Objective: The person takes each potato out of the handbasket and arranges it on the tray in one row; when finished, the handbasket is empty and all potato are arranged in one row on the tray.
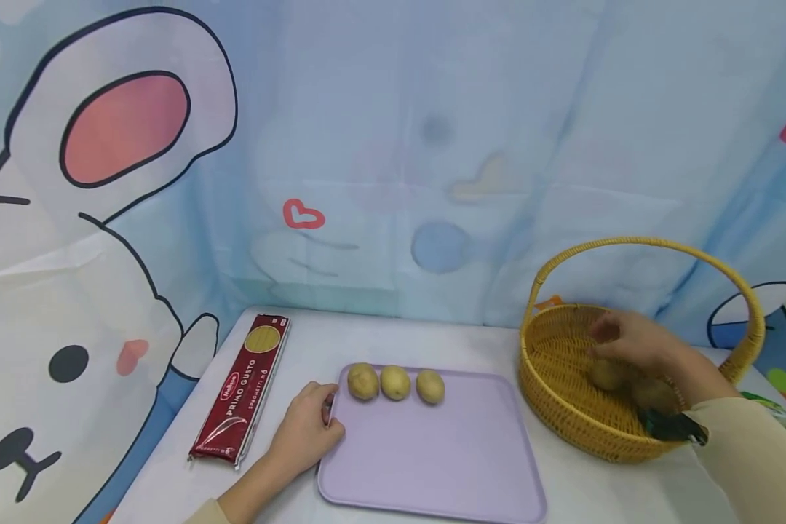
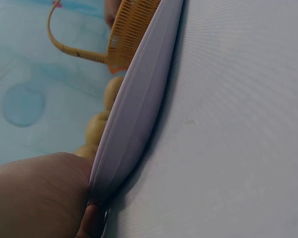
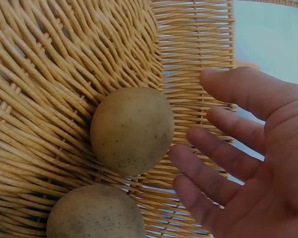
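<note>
My left hand (image 1: 308, 426) holds the left rim of a lilac tray (image 1: 426, 458), thumb on the rim. Along the tray's far left side lie three potatoes: one (image 1: 363, 381) by the corner, another (image 1: 395, 383) beside it, a third (image 1: 430, 386) to the right. Inside a wicker basket (image 1: 563, 415), my right hand (image 1: 635, 340) hovers with fingers spread and nothing in them. Close to its fingertips in the right wrist view sits a potato (image 3: 132, 131), with a second potato (image 3: 96, 214) next to it. My right forearm partly covers the basket's near right side.
Left of the tray lies a red spaghetti pack (image 1: 242, 389). The basket's tall arched handle (image 1: 648, 241) rises over its opening. A dark green item (image 1: 671, 425) shows inside by the right wrist. Behind the white table hangs a printed blue curtain (image 1: 393, 145).
</note>
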`<state>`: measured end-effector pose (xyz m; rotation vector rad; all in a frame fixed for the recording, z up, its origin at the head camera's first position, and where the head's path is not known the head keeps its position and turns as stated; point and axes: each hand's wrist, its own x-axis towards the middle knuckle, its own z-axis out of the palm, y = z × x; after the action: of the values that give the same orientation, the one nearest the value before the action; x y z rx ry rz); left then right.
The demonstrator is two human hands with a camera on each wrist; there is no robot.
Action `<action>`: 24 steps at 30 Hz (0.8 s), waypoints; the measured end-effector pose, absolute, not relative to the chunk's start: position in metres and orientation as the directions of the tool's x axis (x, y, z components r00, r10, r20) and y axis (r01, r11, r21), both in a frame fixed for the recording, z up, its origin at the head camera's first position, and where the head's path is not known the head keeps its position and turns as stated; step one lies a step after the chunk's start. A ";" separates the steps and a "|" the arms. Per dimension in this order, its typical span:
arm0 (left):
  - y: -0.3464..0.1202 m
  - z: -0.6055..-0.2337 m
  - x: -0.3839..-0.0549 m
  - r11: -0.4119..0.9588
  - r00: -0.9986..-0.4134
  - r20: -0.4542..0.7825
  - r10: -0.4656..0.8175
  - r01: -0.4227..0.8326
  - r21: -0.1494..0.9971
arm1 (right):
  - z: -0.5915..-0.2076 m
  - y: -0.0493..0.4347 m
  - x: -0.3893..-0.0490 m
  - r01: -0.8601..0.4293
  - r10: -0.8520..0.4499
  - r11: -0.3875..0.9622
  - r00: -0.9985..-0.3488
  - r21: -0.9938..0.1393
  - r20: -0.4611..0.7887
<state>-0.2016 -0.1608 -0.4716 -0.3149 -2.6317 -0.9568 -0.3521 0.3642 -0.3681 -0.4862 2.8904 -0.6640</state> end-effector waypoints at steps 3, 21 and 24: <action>-0.160 -0.472 -0.201 0.751 -0.924 0.369 0.095 0.311 0.583 | -0.370 0.364 -0.352 -0.271 -0.355 0.870 -0.924 -0.411 -0.140; -0.160 -0.473 -0.203 0.761 -0.920 0.383 0.085 0.308 0.571 | -0.375 0.370 -0.356 -0.269 -0.335 0.935 -0.884 -0.231 -0.326; -0.160 -0.473 -0.203 0.758 -0.920 0.383 0.085 0.309 0.574 | -0.374 0.369 -0.358 -0.304 -0.360 0.926 -0.888 -0.222 -0.285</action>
<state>-0.2027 -0.1603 -0.4726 -0.3039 -2.6206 -0.9408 -0.3577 0.3691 -0.3736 -0.4892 2.7612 -0.2454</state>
